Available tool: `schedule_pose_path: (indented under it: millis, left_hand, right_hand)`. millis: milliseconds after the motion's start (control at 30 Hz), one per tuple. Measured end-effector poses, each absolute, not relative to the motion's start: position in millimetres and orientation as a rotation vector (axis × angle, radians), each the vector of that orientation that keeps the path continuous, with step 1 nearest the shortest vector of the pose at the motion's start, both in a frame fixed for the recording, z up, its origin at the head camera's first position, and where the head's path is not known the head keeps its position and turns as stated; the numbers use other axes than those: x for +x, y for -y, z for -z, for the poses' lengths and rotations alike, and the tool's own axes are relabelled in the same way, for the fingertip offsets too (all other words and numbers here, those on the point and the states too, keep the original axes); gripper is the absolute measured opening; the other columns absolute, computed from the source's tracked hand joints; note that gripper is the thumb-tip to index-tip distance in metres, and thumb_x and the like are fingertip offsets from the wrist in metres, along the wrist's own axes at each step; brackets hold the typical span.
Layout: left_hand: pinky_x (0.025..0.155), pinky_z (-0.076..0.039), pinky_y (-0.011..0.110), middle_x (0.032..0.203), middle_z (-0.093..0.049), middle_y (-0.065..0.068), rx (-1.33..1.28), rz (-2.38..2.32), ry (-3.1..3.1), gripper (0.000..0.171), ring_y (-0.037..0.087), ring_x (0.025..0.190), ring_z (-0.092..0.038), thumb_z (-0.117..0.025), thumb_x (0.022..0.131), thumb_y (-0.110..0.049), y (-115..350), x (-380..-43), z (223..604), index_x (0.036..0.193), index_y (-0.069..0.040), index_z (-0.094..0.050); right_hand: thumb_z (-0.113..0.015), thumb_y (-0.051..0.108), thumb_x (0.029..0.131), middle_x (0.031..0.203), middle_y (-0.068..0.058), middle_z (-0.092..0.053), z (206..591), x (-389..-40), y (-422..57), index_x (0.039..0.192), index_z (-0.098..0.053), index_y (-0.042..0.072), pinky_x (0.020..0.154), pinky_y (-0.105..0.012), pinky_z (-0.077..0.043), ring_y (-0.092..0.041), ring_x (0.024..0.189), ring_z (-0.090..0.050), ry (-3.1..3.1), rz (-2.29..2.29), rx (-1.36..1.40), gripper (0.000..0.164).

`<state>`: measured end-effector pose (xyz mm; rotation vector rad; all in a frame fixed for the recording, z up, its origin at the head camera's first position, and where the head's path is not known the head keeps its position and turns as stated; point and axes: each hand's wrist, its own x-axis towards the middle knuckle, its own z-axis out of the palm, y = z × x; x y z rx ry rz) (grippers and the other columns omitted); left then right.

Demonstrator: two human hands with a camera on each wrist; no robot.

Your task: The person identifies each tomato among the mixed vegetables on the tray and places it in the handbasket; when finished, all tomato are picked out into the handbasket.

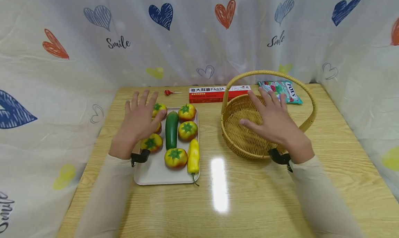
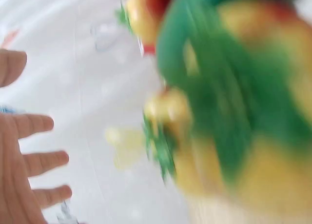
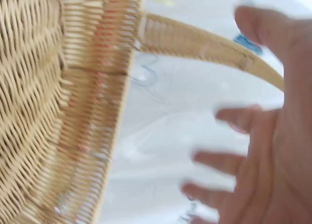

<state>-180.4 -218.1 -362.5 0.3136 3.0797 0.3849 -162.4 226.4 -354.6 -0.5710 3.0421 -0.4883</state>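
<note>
Beige-sleeved right hand [image 1: 273,123], splayed, empty, hovers above the round tan wicker basket [image 1: 234,145]; left hand [image 1: 139,119], likewise, over round yellow-red tomatoes [image 1: 152,143] left of it. Snagging the basket's arched handle [image 1: 268,72] could tip it.

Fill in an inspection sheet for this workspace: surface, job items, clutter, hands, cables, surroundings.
Surface: wood-grain table, bright glare patch near the middle.
Job items: tray bearing tomato-like vegetables, a dark green cucumber-like vegetable and a yellow pepper; wicker basket beside it, handle up.
Clutter: lollipop, pasta box and teal packet along the back.
Hands: left hand by the tray, right hand by the basket; fingers spread, neither holding anything.
Cables: nothing seen.
Surroundings: pale curtain with hearts and "Smile" lettering.
</note>
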Motion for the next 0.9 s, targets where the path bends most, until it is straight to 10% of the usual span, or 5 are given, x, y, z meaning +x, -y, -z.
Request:
schedule_pose_path:
  millis: [367,900]
  left_hand:
    - [0.13,-0.02,0.077,0.179,-0.024,0.029,0.372,-0.759,-2.986,0.069,0.056,0.165,-0.019,-0.053,0.115,-0.029,297.3,-177.9,367.8,0.174,-0.005,-0.025]
    - [0.127,-0.019,0.081,0.175,-0.025,0.037,0.273,-0.61,-2.675,0.067,0.065,0.159,-0.021,-0.055,0.112,-0.022,305.6,-209.8,408.8,0.171,-0.004,-0.031]
  right_hand:
    - [-0.08,0.043,0.099,0.171,-0.005,-0.05,342.4,-144.5,-226.5,0.166,-0.05,0.028,0.125,-0.066,-0.041,-0.035,0.158,-0.047,-2.925,0.849,-0.934,0.075]
    - [-0.077,0.042,0.101,0.166,0.002,-0.056,363.1,-163.9,-117.5,0.162,-0.056,0.022,0.129,-0.051,-0.042,-0.022,0.156,-0.051,-2.59,1.225,-1.188,0.067]
